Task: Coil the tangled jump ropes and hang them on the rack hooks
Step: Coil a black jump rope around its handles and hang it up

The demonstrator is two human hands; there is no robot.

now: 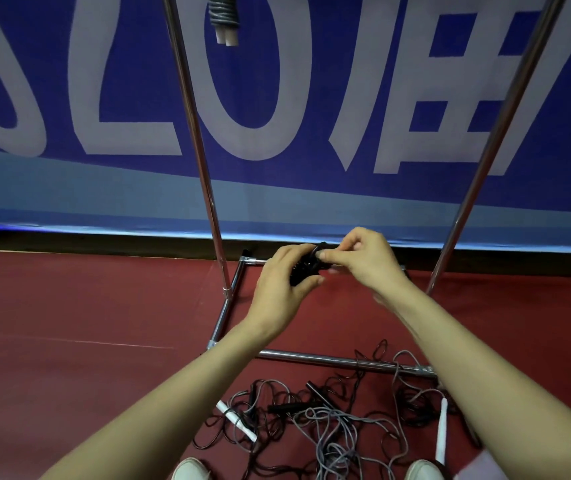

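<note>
The left hand [282,284] curls around a small black coiled jump rope [306,268], with the thumb underneath. The right hand [360,259] pinches the coil's upper end between thumb and fingertips. The coil is held in the air, low between the two uprights of a chrome rack [204,168]. A grey coiled rope [223,19] with white handles hangs at the rack's top. On the red floor [69,323], a tangle of black and grey ropes [311,420] lies across the rack's base bar, near white shoes [190,469].
</note>
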